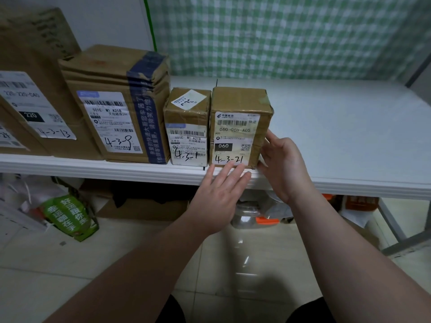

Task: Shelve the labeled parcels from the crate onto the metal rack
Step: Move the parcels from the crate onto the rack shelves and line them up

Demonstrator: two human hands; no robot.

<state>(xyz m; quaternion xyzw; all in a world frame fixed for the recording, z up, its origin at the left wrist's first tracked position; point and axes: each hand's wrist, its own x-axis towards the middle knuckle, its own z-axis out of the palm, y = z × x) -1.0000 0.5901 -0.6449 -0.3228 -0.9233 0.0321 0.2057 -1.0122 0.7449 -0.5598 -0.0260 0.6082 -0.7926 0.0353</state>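
Cardboard, far left: two large brown cartons are being stored at the left end of the white shelf [349, 127]; the nearer one [30, 108] is marked 4-3-13.
Parcel 4-3-9 [116, 106]: a tall carton with a blue tape band is being kept upright just right of those, label facing out.
Parcel 4-3-1 [186, 127]: a small box is being held in line, touching or almost touching its neighbours on both sides.
Parcel 4-3-21 [238, 127]: the task's box is being seated at the shelf's front edge, last in the row, hard against 4-3-1, label outward.
Left hand [219, 197]: it is being held flat and released, fingers spread, fingertips at the box's lower front edge and the shelf lip; nothing is being grasped.
Right hand [283, 169]: it is being held open against the box's right face, bracing rather than gripping.
Step, judged: final squaring of the parcel appears to be under way.
Technique: light pressure from the right is best applied so the gap to 4-3-1 is closed; the front face is best pushed back until flush with the row, label kept readable.
Risk: neighbours could be shoved out of line by an overly hard push.
Shelf, right: bare surface is being left for further parcels.
Crate: not in view.
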